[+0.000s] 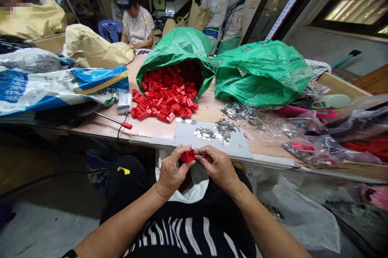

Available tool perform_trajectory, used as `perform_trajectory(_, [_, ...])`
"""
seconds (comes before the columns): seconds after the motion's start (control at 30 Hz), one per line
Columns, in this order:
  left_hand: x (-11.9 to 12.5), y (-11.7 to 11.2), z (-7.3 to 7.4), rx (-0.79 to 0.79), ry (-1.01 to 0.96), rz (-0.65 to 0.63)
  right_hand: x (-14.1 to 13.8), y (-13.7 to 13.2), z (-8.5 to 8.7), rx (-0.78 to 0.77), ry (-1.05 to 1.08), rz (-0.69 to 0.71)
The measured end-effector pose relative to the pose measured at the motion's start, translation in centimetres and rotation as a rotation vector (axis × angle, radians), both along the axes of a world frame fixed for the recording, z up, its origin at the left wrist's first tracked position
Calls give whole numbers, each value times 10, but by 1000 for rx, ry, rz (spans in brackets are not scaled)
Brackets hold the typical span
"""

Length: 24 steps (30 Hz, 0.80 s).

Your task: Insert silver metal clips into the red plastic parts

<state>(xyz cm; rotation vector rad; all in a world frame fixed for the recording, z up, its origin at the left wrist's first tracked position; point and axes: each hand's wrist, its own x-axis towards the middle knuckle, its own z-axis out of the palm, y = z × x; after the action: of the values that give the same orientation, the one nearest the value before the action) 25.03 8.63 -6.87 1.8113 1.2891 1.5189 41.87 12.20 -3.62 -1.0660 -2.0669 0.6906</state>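
Observation:
My left hand [171, 171] pinches a small red plastic piece [188, 155] just below the table's front edge. My right hand [218, 166] is closed beside it, holding a thin metal tool [200, 152] whose tip touches the red piece. On the table ahead, a pile of red plastic pieces [165, 102] spills from an open green sack [177, 54]. Small shiny metal parts [216, 131] lie scattered on a grey sheet [188, 133] near the edge.
A second green sack [262, 74] lies to the right, with clear plastic bags [321, 145] beyond it. A red-handled screwdriver [113, 120] lies at left beside blue-white bags [54, 88]. A white bag [189, 193] rests in my lap. A person [138, 24] sits at the far end.

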Motion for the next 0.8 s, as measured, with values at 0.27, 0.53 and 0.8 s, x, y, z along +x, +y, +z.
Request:
perform_trajectory(0.27, [2,2,2,133,55,32,-3,2,-6,55,33,57])
perform_trajectory(0.53, [3,-2,-4,87,7,15,-1,-2,-5,14,20,75])
perform_trajectory(0.8, [5,-1,-4,50,-13,49,-4,-8,-6,-53,-23,-104])
